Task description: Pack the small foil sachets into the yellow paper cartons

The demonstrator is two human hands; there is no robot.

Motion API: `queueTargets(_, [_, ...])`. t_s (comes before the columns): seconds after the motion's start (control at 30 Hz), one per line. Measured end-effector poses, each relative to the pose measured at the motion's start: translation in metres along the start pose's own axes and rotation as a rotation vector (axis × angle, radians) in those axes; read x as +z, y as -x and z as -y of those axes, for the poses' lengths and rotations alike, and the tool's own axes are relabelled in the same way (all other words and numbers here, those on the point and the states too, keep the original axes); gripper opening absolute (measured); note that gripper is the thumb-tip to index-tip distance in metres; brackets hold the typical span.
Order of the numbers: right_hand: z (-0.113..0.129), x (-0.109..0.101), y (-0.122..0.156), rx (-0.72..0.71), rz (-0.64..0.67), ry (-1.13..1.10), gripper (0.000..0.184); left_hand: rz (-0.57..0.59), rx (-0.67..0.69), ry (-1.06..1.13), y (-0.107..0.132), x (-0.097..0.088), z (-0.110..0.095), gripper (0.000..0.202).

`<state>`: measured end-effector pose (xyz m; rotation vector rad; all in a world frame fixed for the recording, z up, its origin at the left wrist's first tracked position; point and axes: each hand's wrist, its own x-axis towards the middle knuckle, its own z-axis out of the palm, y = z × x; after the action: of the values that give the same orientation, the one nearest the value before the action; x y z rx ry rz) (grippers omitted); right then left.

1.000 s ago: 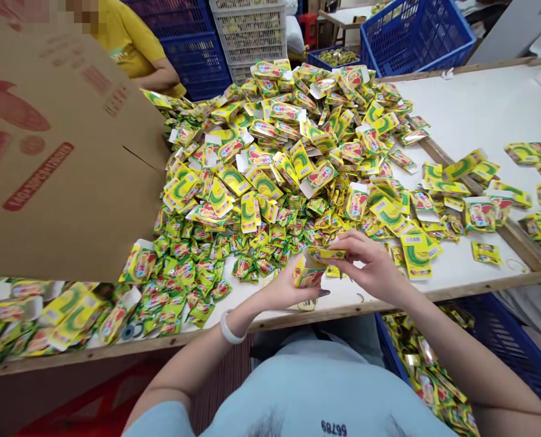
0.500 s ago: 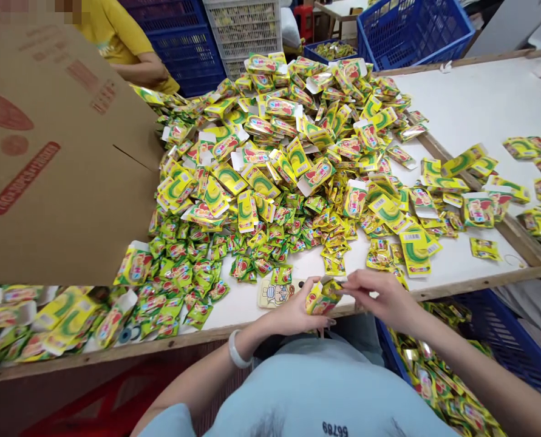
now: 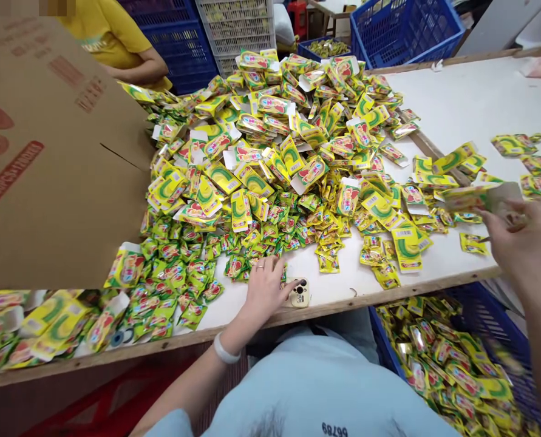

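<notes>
My left hand (image 3: 265,288) reaches over the table edge, fingertips on the green candy sachets (image 3: 238,266) and thumb stretched apart over a phone (image 3: 300,294) in a pale case. Its fingers look spread, with nothing visibly held. Far to the right, my right hand (image 3: 527,233) is closed around a yellow-green candy box (image 3: 468,198) with a white end flap, blurred by motion. Beneath that arm stands a blue crate (image 3: 475,309) holding many filled boxes. A yellow blur (image 3: 507,358) shows above them, too smeared to name.
A heap of candy boxes (image 3: 270,127) covers the table's middle. At left a large brown carton (image 3: 70,200) blocks part of the view. Wooden strips (image 3: 422,145) edge the table. Across it is a person in a yellow shirt (image 3: 124,36); more crates (image 3: 407,30) stand behind.
My hands were together on one small box. My left hand has moved left onto the green sachets by the phone. My right hand has swung far right and now grips a box there.
</notes>
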<state>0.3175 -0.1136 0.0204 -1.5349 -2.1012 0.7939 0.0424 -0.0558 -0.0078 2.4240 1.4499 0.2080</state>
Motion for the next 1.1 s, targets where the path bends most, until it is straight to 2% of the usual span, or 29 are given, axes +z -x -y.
queueTargets(0.07, [-0.005, 0.009, -0.007, -0.033, -0.007, 0.142, 0.034, -0.004, -0.061, -0.194, 0.002, 0.007, 0.013, 0.05])
queueTargets(0.13, [-0.01, 0.024, -0.012, -0.065, -0.008, 0.245, 0.034, 0.017, -0.052, -0.251, 0.004, 0.012, 0.021, 0.043])
queueTargets(0.27, [-0.028, 0.055, -0.022, -0.12, -0.016, 0.47, 0.032, 0.052, -0.031, -0.168, 0.006, 0.01, 0.033, 0.045])
queueTargets(0.37, [-0.038, 0.064, -0.03, -0.175, -0.088, 0.544, 0.033, 0.015, 0.021, -0.084, 0.011, 0.004, 0.041, 0.042])
queueTargets(0.43, [-0.038, 0.064, -0.034, -0.161, -0.214, 0.405, 0.027, 0.008, 0.095, -0.026, 0.017, 0.004, 0.045, 0.036])
queueTargets(0.5, [-0.031, 0.061, -0.035, -0.076, -0.331, 0.128, 0.024, 0.036, 0.146, 0.057, 0.021, 0.006, 0.051, 0.035])
queueTargets(0.57, [-0.019, 0.057, -0.033, 0.034, -0.311, -0.23, 0.027, 0.051, 0.135, 0.163, 0.021, 0.01, 0.056, 0.03])
queueTargets(0.63, [-0.004, 0.052, -0.03, 0.092, -0.181, -0.496, 0.029, 0.01, 0.068, 0.249, 0.018, 0.012, 0.058, 0.028])
queueTargets(0.67, [0.003, 0.049, -0.03, 0.077, -0.115, -0.54, 0.029, -0.01, 0.038, 0.285, 0.016, 0.011, 0.057, 0.029])
queueTargets(0.73, [0.019, 0.042, -0.031, -0.036, -0.057, -0.447, 0.026, 0.02, 0.017, 0.378, 0.011, 0.005, 0.048, 0.032])
queueTargets(0.83, [0.037, 0.036, -0.04, -0.242, -0.061, -0.163, 0.019, 0.237, 0.049, 0.598, 0.007, -0.011, 0.026, 0.034])
queueTargets(0.9, [0.043, 0.036, -0.048, -0.3, -0.005, -0.077, 0.02, 0.355, 0.056, 0.738, 0.008, -0.021, 0.014, 0.038])
queueTargets(1.0, [0.044, 0.042, -0.053, -0.247, 0.11, -0.127, 0.021, 0.456, 0.047, 0.915, 0.013, -0.027, 0.005, 0.031])
queueTargets(1.1, [0.039, 0.05, -0.049, -0.069, 0.103, -0.45, 0.018, 0.451, 0.069, 0.93, 0.019, -0.024, 0.0, 0.04])
